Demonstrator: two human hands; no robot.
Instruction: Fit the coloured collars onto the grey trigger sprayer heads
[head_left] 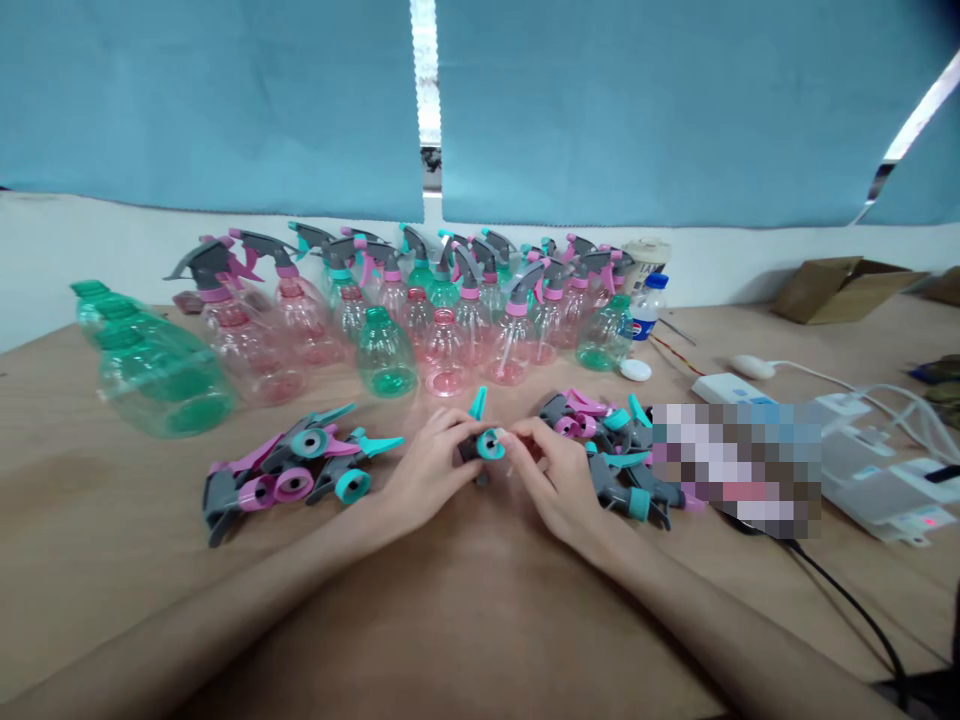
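My left hand (439, 460) is closed around a grey spray trigger head with a teal collar and trigger (491, 444), its collar opening turned toward me. My right hand (551, 475) pinches close against that collar; whatever sits between its fingertips is too small to make out. To the left lies a pile of grey trigger heads (292, 485) with pink and teal parts. Another pile of trigger heads (637, 502) lies just beyond my right hand. Behind both hands stand a green bottle (385, 355) and a pink bottle (446, 358), both without tops.
Several pink and green bottles with spray heads (517, 330) line the back. Green bottles (161, 375) cluster at left. A blue-capped bottle (649, 308), a white lid (635, 370), a cardboard box (847, 288), a power strip (731, 395) and a black cable (847, 590) are at right.
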